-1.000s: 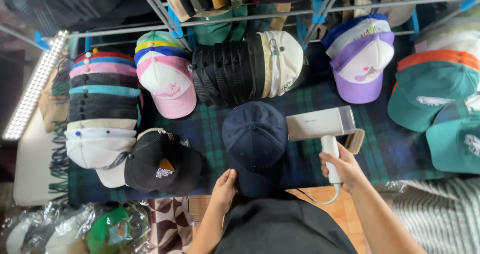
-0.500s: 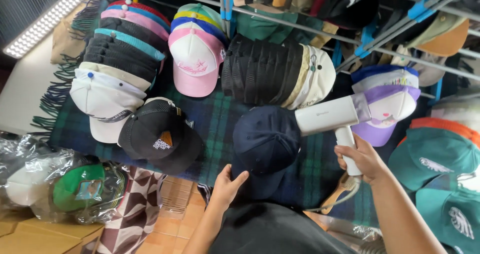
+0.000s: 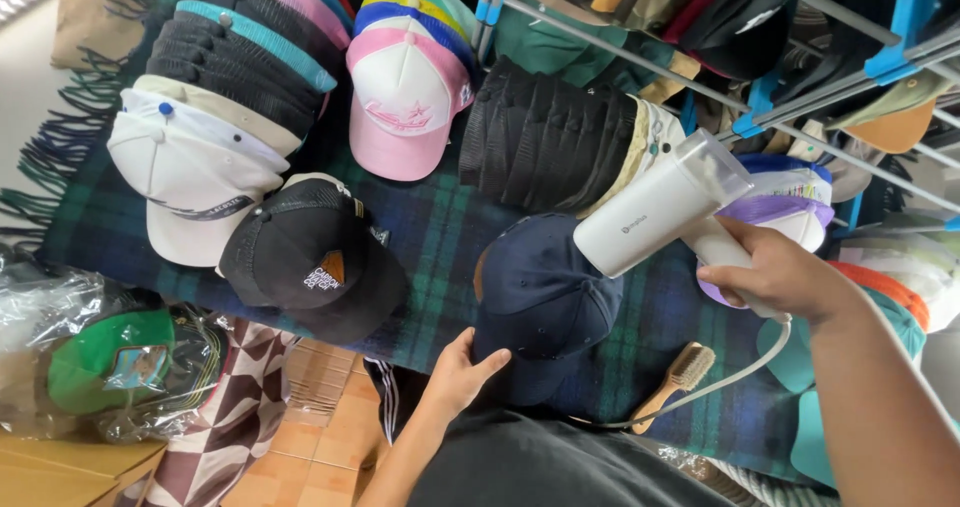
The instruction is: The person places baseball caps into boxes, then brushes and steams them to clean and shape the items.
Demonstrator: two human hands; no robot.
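At the far left, a clear plastic bag (image 3: 110, 367) holding a green cap lies low beside the bench (image 3: 440, 237), which is covered by a dark blue and green plaid cloth with a fringe along its left edge. On that cloth a long stack of caps (image 3: 215, 97) runs in from the upper left, ending in a white cap at the front. Just beside it sits a black cap (image 3: 305, 267) with a small orange patch, and above that a pink and white cap (image 3: 405, 102) heads a shorter stack.

The left hand (image 3: 462, 367) is half open, fingers spread and curled over the brim of the navy cap (image 3: 540, 302), pinning it at the near edge of the bench. The navy cap lies at the centre of the cloth, crown away from the person. Behind it a row of black mesh caps (image 3: 550, 142) lies on its side.

The right hand (image 3: 780, 277) is clenched round the handle of a white handheld steamer (image 3: 660, 207), whose head tilts down and touches or nearly touches the navy cap's crown. Its white cord loops down past a wooden brush (image 3: 675, 379) lying on the cloth. To the right sit purple, white and teal caps (image 3: 800, 202). Above, a grey metal rack (image 3: 800, 2) with blue joints carries more caps. Orange floor tiles (image 3: 325, 437) show below the bench.
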